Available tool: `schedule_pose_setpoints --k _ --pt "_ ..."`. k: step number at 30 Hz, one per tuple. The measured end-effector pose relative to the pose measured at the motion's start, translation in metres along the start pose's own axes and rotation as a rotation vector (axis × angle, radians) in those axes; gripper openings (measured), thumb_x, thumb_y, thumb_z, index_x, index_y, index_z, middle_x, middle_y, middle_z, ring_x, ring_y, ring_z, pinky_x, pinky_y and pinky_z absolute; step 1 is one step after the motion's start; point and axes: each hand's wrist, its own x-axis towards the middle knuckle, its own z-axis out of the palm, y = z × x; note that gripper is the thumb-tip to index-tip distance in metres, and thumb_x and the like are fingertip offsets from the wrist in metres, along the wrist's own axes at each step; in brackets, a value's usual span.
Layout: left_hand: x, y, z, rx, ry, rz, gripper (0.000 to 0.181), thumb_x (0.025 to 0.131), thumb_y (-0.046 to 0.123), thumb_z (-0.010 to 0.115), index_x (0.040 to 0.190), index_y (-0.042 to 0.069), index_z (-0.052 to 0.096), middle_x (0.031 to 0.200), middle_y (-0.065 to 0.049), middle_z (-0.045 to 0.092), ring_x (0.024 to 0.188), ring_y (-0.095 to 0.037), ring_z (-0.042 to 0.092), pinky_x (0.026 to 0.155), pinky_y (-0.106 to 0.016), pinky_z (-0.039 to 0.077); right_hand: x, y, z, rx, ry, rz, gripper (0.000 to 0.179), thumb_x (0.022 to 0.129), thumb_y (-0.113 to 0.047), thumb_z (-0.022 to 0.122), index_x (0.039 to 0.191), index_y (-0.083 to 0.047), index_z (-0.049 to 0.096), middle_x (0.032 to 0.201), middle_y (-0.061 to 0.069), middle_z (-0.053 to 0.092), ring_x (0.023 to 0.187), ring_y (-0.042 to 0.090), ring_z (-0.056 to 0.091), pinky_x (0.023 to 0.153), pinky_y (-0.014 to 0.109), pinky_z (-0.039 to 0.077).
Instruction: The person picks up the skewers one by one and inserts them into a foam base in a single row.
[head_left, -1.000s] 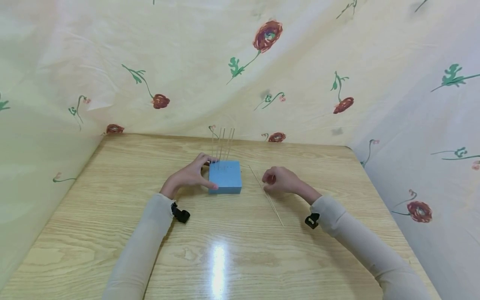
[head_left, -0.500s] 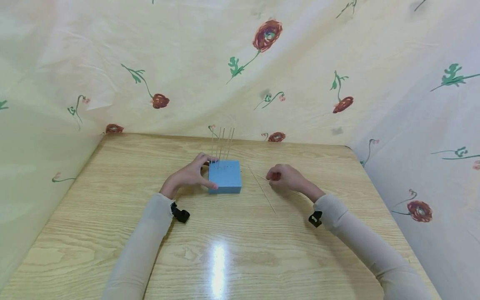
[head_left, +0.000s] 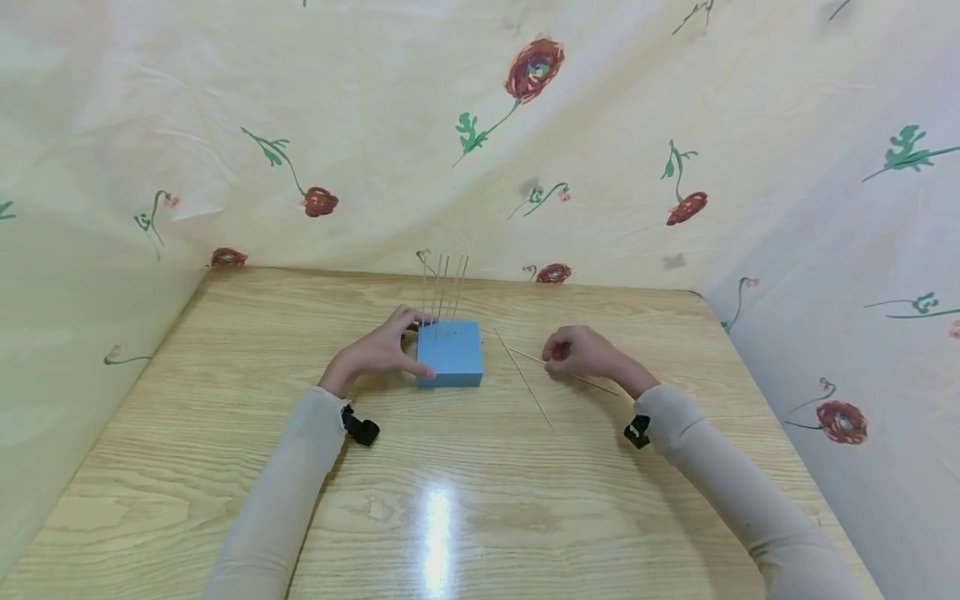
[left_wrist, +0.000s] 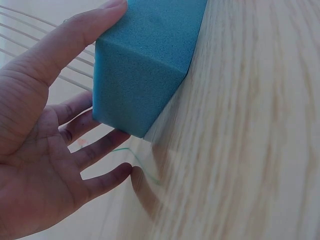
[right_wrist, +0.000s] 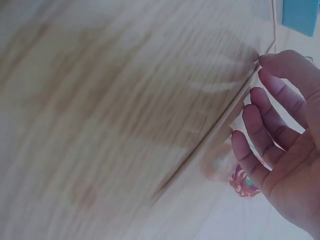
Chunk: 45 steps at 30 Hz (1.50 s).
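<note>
My left hand (head_left: 378,348) grips a light blue foam block (head_left: 452,354) from its left side, with the thumb at the front and fingers behind. Several thin wooden skewers (head_left: 444,287) stand upright in the block's rear part, near a few small holes. To the right, my right hand (head_left: 587,352) pinches one skewer (head_left: 596,385) between thumb and index finger. That skewer lies low along the tabletop in the right wrist view, where the other fingers (right_wrist: 245,150) are loosely bent. Another skewer (head_left: 528,387) lies slantwise on the table between block and right hand.
The wood-grain table (head_left: 360,517) stretches toward me, with a bright light reflection (head_left: 437,542) near its front. A pale flowered sheet (head_left: 420,150) hangs behind the table and along both sides. Each wrist carries a black strap device (head_left: 362,427).
My right hand has moved right, pinching one skewer and turning it away from the other, so the two lie apart at an angle. My left hand and the block have stayed put.
</note>
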Motion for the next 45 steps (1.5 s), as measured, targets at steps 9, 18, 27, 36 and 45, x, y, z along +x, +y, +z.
schedule_pose_setpoints --k 9,18,27,36,45 --pt "-0.0007 -0.0005 -0.0007 0.015 -0.004 0.003 0.091 0.079 0.032 0.090 0.153 0.016 0.040 0.154 -0.011 0.029 0.146 -0.035 0.030 0.117 -0.061 0.032 0.0022 0.0007 0.0000 -0.060 0.015 -0.026 0.006 0.080 -0.004 0.074 0.085 -0.008 0.073 0.080 0.001 0.067 0.075 0.012 0.057 0.070 0.026 0.048" --pt "-0.0003 0.0013 -0.0001 0.003 -0.005 0.009 0.089 0.079 0.028 0.090 0.152 0.015 0.041 0.154 -0.011 0.029 0.146 -0.034 0.029 0.118 -0.060 0.031 0.0007 -0.0002 0.0028 -0.080 0.019 0.011 0.005 0.079 -0.005 0.072 0.082 -0.009 0.071 0.079 0.000 0.065 0.074 0.013 0.056 0.069 0.029 0.047" --pt "-0.0007 -0.0009 0.0001 0.011 -0.002 0.005 0.089 0.080 0.030 0.090 0.152 0.016 0.041 0.154 -0.011 0.029 0.146 -0.035 0.029 0.117 -0.061 0.031 -0.0006 -0.0026 0.0021 -0.077 0.043 0.009 0.006 0.076 -0.005 0.073 0.080 -0.009 0.071 0.079 0.001 0.066 0.074 0.013 0.057 0.070 0.030 0.047" --pt "-0.0007 0.0010 -0.0002 0.012 0.000 -0.005 0.091 0.078 0.032 0.091 0.152 0.017 0.041 0.153 -0.009 0.029 0.146 -0.032 0.029 0.118 -0.059 0.031 0.0006 -0.0058 -0.0028 -0.116 0.013 0.064 0.005 0.078 -0.007 0.074 0.080 -0.012 0.075 0.076 -0.003 0.068 0.073 0.013 0.059 0.069 0.030 0.048" --pt "-0.0009 -0.0005 0.0001 -0.003 -0.002 0.009 0.089 0.079 0.029 0.090 0.152 0.015 0.041 0.154 -0.011 0.029 0.146 -0.035 0.028 0.118 -0.061 0.030 0.0014 -0.0063 -0.0003 -0.123 0.017 0.054 0.005 0.074 -0.007 0.074 0.077 -0.011 0.072 0.074 -0.002 0.066 0.070 0.013 0.056 0.066 0.028 0.045"
